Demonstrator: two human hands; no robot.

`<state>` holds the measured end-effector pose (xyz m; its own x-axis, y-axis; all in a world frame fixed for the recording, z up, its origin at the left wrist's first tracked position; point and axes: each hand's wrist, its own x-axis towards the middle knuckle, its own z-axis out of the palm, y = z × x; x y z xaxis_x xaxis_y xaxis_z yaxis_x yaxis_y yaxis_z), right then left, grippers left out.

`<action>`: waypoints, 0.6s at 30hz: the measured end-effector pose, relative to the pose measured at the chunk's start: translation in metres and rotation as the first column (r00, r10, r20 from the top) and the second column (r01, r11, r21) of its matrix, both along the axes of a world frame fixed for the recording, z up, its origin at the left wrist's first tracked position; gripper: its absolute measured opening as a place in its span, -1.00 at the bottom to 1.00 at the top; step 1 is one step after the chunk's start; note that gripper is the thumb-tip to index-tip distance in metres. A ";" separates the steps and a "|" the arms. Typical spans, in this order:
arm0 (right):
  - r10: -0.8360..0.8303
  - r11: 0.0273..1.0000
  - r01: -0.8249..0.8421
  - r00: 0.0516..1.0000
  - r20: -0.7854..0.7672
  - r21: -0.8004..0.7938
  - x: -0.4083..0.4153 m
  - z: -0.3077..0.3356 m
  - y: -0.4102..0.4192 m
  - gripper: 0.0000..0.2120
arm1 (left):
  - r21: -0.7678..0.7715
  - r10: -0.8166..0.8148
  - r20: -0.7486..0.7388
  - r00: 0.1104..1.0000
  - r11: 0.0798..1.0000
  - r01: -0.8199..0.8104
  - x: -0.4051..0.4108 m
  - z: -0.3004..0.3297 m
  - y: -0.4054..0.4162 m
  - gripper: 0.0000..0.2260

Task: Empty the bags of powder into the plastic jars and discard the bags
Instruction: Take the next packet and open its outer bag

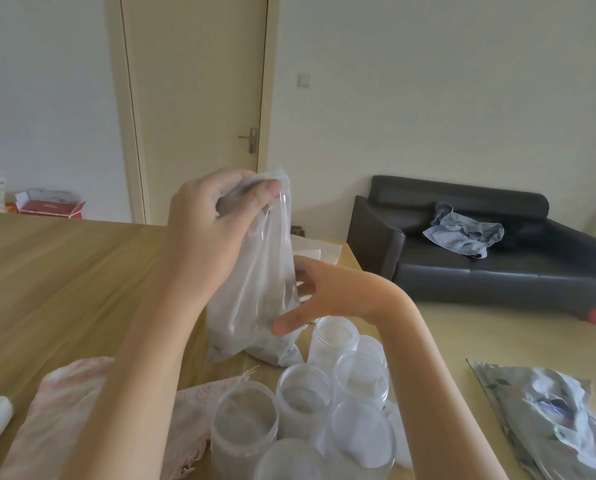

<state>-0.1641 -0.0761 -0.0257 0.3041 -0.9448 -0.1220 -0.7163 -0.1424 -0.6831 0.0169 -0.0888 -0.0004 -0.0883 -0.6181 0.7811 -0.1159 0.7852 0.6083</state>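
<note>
A clear plastic bag [255,289] stands upright on the wooden table [64,265], with brownish powder at its bottom. My left hand [213,223] pinches the bag's top edge between thumb and fingers. My right hand [317,296] holds the bag's right side lower down, thumb in front and fingers behind. Just in front of the bag stand several clear plastic jars [305,393] without lids. Some hold pale powder, and one jar [243,427] at the front left holds brownish powder.
A pink cloth [64,420] lies at the front left of the table. A crumpled silver bag [553,410] hangs off the right. White paper [317,251] lies behind the bag. A dark sofa [480,258] with blue cloth stands beyond the table's right edge.
</note>
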 end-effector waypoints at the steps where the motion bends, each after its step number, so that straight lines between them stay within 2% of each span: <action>1: 0.030 0.999 -0.031 0.999 0.035 0.024 0.000 -0.001 -0.001 -0.19 | 0.004 -0.023 -0.030 0.999 1.000 0.023 -0.001 0.000 0.000 -0.90; 4: 0.127 0.988 -0.140 0.977 0.172 0.070 -0.003 -0.003 -0.001 -0.22 | 0.034 -0.077 -0.142 0.987 0.996 0.082 -0.002 -0.001 -0.004 -0.88; 8: 0.153 0.976 -0.194 0.936 0.318 0.101 -0.006 -0.001 0.001 -0.48 | 0.079 -0.089 -0.293 0.952 0.990 0.117 0.002 -0.002 -0.010 -0.83; 11: 0.166 0.974 -0.211 0.919 0.357 0.089 -0.010 0.002 0.005 -0.66 | 0.090 -0.060 -0.297 0.953 0.992 0.090 0.010 -0.002 -0.012 -0.88; 15: 0.134 0.981 -0.183 0.887 0.443 0.069 -0.027 0.008 0.008 -0.64 | 0.116 0.000 -0.331 0.944 0.992 0.041 0.019 -0.003 -0.015 -0.88; 18: 0.069 0.993 -0.109 0.848 0.525 0.045 -0.041 0.014 0.013 -0.67 | 0.149 0.047 -0.298 0.954 0.989 -0.003 0.023 -0.004 -0.018 -0.85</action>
<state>-0.2055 -0.0627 -0.0119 0.4241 -0.9055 0.0132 -0.2377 -0.1254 -0.9632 0.0396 -0.1068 -0.0046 0.1528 -0.7257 0.6708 0.0707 0.6851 0.7250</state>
